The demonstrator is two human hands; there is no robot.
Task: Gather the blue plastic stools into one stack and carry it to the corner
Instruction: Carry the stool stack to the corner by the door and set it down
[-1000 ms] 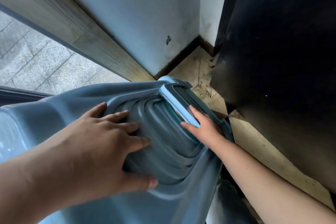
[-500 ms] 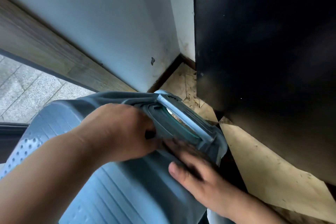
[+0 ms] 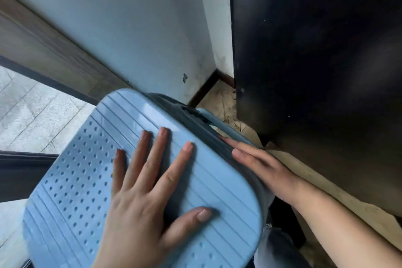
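Over on the left, pale paving shows beyond a wooden door frame, and the stack of blue stools fills the lower middle of the view, its ribbed, perforated top seat turned up toward the camera. It sits right at the foot of the grey wall, close to where the wall meets the corner.

Now the left hand: flat on the seat, fingers spread wide and straight, thumb out to the side. That looks like a palm pressing down to seat the stack and keep it from rocking, not a grip at all.

Moving right, the darker sides of nested stools peek out beneath the top seat's far edge. The right hand lies along that side, fingers straight and close together against the plastic, apparently steadying or nudging the stack sideways; whether the thumb hooks underneath cannot be told.

Further right, bare worn floor runs into the corner, hemmed in by a tall black cabinet. That narrow gap likely explains the side-on hand: the stack needs guiding between wall and cabinet. By the look of it, the carry is nearly done.
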